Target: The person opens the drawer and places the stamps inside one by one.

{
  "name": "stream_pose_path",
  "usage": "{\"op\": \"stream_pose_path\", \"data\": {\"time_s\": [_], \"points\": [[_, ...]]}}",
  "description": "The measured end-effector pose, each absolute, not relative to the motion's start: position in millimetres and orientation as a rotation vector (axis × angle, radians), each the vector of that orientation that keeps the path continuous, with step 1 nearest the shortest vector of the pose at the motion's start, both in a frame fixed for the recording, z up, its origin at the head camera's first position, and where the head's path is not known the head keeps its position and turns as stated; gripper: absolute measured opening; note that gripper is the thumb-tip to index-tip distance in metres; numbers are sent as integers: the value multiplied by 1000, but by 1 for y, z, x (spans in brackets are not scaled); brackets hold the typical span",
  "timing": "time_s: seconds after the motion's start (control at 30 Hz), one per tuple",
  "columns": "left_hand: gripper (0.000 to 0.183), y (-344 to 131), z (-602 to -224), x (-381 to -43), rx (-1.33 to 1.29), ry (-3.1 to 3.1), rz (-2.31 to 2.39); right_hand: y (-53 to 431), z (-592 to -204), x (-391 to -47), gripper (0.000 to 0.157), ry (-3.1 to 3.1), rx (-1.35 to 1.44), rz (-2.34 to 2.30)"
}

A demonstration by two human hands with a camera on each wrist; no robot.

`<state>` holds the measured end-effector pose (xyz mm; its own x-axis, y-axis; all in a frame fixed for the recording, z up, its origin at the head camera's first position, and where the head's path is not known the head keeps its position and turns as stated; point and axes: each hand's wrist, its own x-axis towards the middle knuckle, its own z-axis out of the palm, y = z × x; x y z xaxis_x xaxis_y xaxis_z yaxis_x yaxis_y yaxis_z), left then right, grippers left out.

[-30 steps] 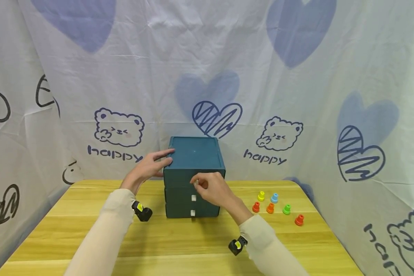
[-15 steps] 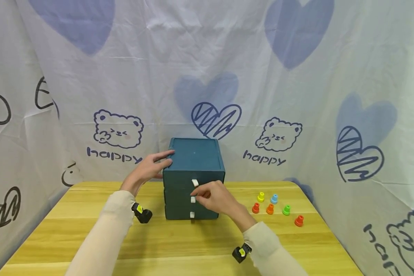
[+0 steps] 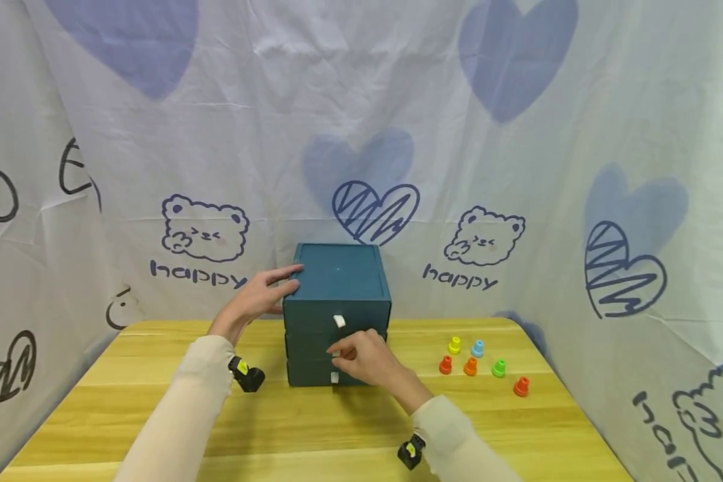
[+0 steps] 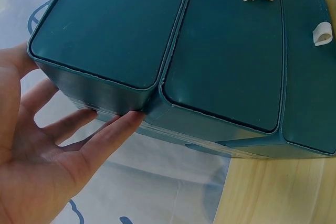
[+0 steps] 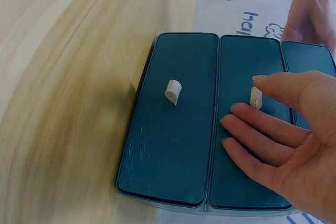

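Note:
A dark teal chest of three small drawers (image 3: 340,271) stands at the middle of the table, each drawer front bearing a white pull tab. My right hand (image 3: 370,358) is at the middle drawer, thumb and fingertips pinching its pull tab (image 5: 255,98). Above that hand shows the top pull tab (image 3: 339,321); below it is the bottom pull tab (image 5: 172,91). My left hand (image 4: 58,145) steadies the chest from its left side. Its fingers are spread and fairly straight, with fingertips against the side wall and on the top edge.
On the table (image 3: 313,442), right of the chest, stand several small coloured cone-shaped pieces, among them a yellow piece (image 3: 454,345), a blue piece (image 3: 477,348), a green piece (image 3: 499,367) and a red piece (image 3: 521,386). A printed white curtain (image 3: 361,94) hangs close behind.
My right hand has let go of the top pull tab and moved down to the middle one. The left hand stays at the chest's left side.

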<state>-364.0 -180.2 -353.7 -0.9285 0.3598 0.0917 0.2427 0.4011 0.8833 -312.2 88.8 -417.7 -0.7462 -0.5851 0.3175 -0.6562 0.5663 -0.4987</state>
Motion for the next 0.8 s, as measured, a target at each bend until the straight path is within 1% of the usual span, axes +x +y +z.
{"op": "stream_pose_path", "data": {"time_s": [0.3, 0.8], "points": [[61, -180, -352, -362, 539, 2534, 1566, 88, -421, -317, 15, -2673, 996, 942], [60, -179, -350, -362, 492, 2537, 1573, 87, -423, -317, 11, -2648, 973, 944]]}}
